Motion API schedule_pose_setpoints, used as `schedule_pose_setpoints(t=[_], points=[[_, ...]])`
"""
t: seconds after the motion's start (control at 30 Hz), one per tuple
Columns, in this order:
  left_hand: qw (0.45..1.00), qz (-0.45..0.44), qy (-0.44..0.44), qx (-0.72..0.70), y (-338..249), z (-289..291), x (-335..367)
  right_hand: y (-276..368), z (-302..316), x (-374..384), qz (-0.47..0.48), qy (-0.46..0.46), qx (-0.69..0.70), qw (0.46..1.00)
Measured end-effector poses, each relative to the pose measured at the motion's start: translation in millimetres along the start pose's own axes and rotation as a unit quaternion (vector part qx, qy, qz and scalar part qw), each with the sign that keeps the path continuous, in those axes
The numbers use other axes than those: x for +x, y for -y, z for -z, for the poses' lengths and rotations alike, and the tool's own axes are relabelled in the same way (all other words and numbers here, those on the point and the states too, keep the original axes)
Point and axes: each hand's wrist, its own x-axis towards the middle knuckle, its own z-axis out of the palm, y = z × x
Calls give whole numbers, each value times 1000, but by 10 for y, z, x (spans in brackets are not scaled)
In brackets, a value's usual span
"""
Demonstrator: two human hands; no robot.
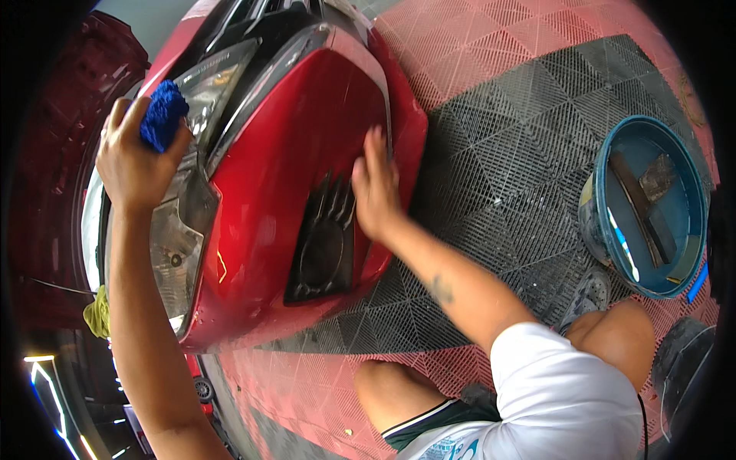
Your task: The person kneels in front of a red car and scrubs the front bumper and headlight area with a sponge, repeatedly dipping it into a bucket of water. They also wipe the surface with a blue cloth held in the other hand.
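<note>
In the head view, my left hand [134, 165] is grasping a blue cloth [162, 115] between thumb and fingers, and this cloth is in front of the car's headlight [170, 264]. My right hand [374, 188] is released, with fingers extended, at the red bumper [268, 146] beside the dark grille opening [322, 253], but I cannot tell if it touches. The blue bucket [593, 207] with water stands to my right.
</note>
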Motion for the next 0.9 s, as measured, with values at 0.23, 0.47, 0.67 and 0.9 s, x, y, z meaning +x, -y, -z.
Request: schedule_pose_setpoints(t=[0.23, 0.47, 0.67, 0.9], points=[[1000, -3, -11, -3, 69, -18, -159, 186, -181, -245, 8, 47, -1, 999], [1000, 18, 13, -9, -102, -22, 25, -53, 122, 1020, -16, -43, -13, 999], [1000, -1, -3, 2, -18, 26, -12, 501, 77, -19, 73, 62, -82, 992], [1000, 1, 8, -9, -21, 7, -80, 521, -36, 345, 48, 16, 9, 999]])
